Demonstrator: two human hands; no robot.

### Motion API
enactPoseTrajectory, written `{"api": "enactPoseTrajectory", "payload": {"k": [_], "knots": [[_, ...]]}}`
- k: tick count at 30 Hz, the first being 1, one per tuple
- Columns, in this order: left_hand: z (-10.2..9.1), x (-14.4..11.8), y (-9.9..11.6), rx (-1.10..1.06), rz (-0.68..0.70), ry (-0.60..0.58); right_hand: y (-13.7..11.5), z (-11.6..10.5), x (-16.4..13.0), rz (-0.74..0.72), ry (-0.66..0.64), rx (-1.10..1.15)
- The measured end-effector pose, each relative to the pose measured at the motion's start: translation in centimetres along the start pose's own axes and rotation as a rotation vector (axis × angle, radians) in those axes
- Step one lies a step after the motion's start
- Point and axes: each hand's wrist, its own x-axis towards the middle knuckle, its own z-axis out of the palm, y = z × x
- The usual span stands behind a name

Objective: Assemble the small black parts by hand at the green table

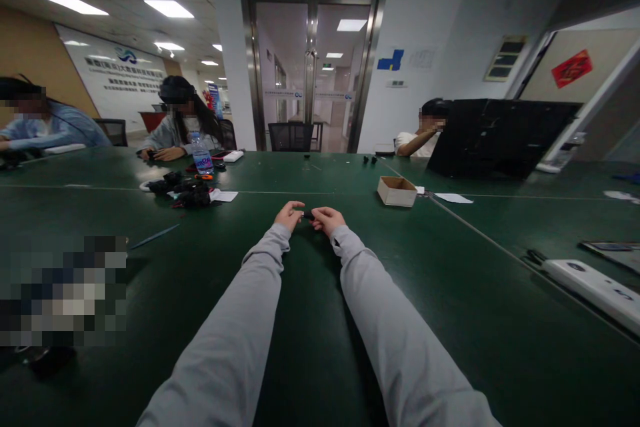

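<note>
Both arms, in light grey sleeves, reach forward over the green table. At their ends a small black object is held between the two hands; it is too small to name. My right hand pinches it from the right with thumb and fingers. My left hand meets its left end, where a tiny bright spot shows. The left index finger points out above the object, while the thumb and lower fingers close around its end. The hands partly hide the object.
An open cardboard box stands ahead to the right. A water bottle and a heap of black gear lie to the left. A white power strip sits at right, behind it a black monitor. Several people sit across the table.
</note>
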Motion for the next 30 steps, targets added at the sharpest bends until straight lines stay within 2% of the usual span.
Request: {"api": "enactPoseTrajectory", "payload": {"k": [8,19,30], "knots": [[-0.09,-0.05,0.08,0.027,-0.011,0.054,0.12,-0.06,0.08,0.000,-0.010,0.019],[0.05,-0.21,0.10,0.034,-0.029,-0.021,0.23,-0.14,0.26,0.008,-0.017,0.041],[-0.05,0.11,-0.24,0.016,-0.036,-0.002,0.07,-0.13,0.09,0.014,-0.025,0.054]]}}
